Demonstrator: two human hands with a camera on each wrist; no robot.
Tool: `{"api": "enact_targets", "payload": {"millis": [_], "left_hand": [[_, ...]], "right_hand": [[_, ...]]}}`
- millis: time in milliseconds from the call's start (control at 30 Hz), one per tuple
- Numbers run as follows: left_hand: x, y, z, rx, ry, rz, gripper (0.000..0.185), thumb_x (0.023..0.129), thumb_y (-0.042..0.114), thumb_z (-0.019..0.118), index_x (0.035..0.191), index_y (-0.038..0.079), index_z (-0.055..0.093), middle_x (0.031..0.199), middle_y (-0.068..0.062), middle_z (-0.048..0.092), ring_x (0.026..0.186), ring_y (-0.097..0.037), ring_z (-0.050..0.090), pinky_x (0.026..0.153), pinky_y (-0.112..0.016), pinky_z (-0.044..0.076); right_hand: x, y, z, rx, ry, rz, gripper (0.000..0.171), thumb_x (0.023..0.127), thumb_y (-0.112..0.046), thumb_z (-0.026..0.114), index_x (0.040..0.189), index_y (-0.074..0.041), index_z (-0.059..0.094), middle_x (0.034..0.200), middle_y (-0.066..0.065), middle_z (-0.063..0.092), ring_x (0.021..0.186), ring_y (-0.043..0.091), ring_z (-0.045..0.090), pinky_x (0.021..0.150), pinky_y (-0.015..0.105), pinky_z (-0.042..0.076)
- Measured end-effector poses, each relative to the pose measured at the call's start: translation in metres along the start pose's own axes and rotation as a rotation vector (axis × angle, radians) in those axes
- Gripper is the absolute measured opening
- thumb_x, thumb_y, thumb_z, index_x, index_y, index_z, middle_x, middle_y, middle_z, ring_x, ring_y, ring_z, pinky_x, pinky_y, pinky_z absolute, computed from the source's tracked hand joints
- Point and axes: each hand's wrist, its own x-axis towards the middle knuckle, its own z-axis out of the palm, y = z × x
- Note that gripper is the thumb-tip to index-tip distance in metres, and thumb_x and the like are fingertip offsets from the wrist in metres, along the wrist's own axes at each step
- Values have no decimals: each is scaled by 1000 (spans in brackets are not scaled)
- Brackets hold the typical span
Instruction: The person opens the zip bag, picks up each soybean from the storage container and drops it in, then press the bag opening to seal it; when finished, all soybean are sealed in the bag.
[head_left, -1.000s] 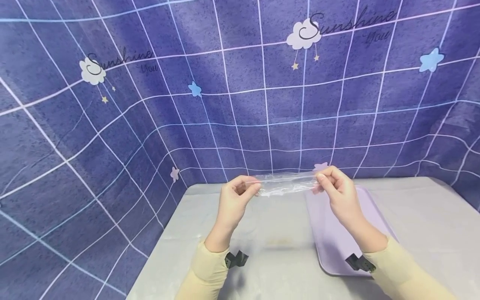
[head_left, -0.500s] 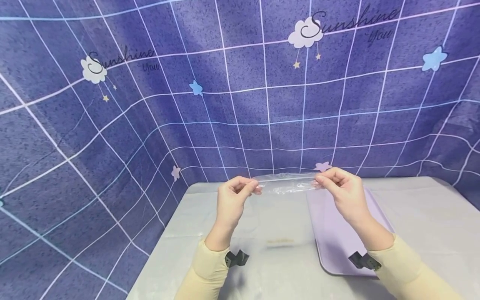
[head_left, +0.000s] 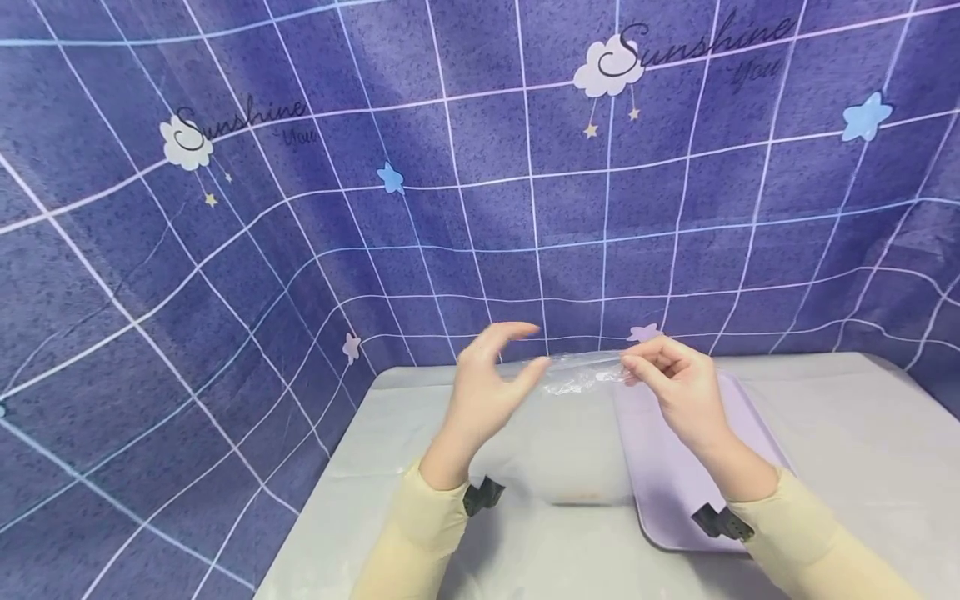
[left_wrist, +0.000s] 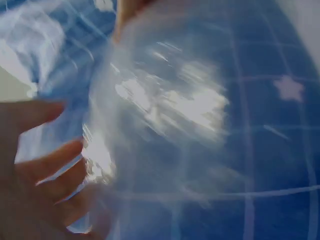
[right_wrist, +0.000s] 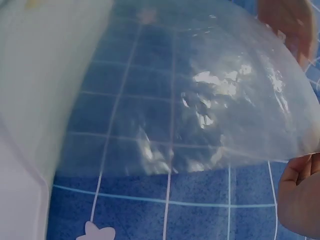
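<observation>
Your right hand (head_left: 678, 385) is raised above the far end of the lilac tray (head_left: 675, 483), fingertips pinching one end of the clear plastic bag (head_left: 581, 371), so the bag hangs in the air between your hands over the grey table (head_left: 847, 433). Your left hand (head_left: 487, 379) is up at about the same height with fingers loosely spread and curved, thumb out; only its thumb tip seems to meet the bag's other end, nothing gripped. Both forearms angle up from the table edge.
</observation>
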Motion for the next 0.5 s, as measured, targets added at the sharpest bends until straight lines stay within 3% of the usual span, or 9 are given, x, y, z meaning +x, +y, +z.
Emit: {"api": "enact_targets", "payload": {"millis": [100, 167, 233, 367, 500], "left_hand": [[18, 19, 10, 148, -163, 117, 28, 86, 24, 82, 109, 10, 76, 106, 1, 75, 102, -15, 69, 92, -33, 51], [26, 26, 18, 210, -260, 123, 21, 87, 26, 81, 103, 13, 78, 101, 4, 76, 96, -12, 70, 88, -29, 52], [31, 31, 24, 233, -329, 80, 13, 89, 25, 79, 98, 16, 78, 95, 7, 75, 91, -9, 70, 81, -24, 52], [31, 32, 31, 217, -363, 12, 4, 90, 23, 79, 88, 19, 78, 84, 10, 73, 77, -3, 65, 68, -19, 48], [30, 31, 34, 195, -325, 36, 5, 89, 21, 80, 85, 18, 78, 79, 10, 72, 62, 0, 54, 57, -18, 43]], "right_hand": [[0, -1, 4, -12, -25, -23, 6, 88, 17, 65, 92, 13, 68, 78, 4, 73, 68, 11, 68, 67, 22, 56], [0, -2, 7, -20, -37, -30, 6, 89, 17, 65, 93, 13, 68, 78, 4, 73, 69, 10, 68, 67, 21, 56], [-1, -2, 9, -26, -49, -32, 7, 89, 17, 65, 94, 13, 68, 79, 4, 72, 70, 10, 68, 68, 21, 55], [-3, -1, 10, -66, -83, -37, 9, 87, 17, 67, 94, 11, 70, 79, 6, 73, 70, 10, 68, 66, 20, 55], [-3, -3, 9, -128, -94, -59, 11, 85, 16, 69, 91, 7, 72, 76, 7, 72, 68, 12, 68, 64, 20, 54]]}}
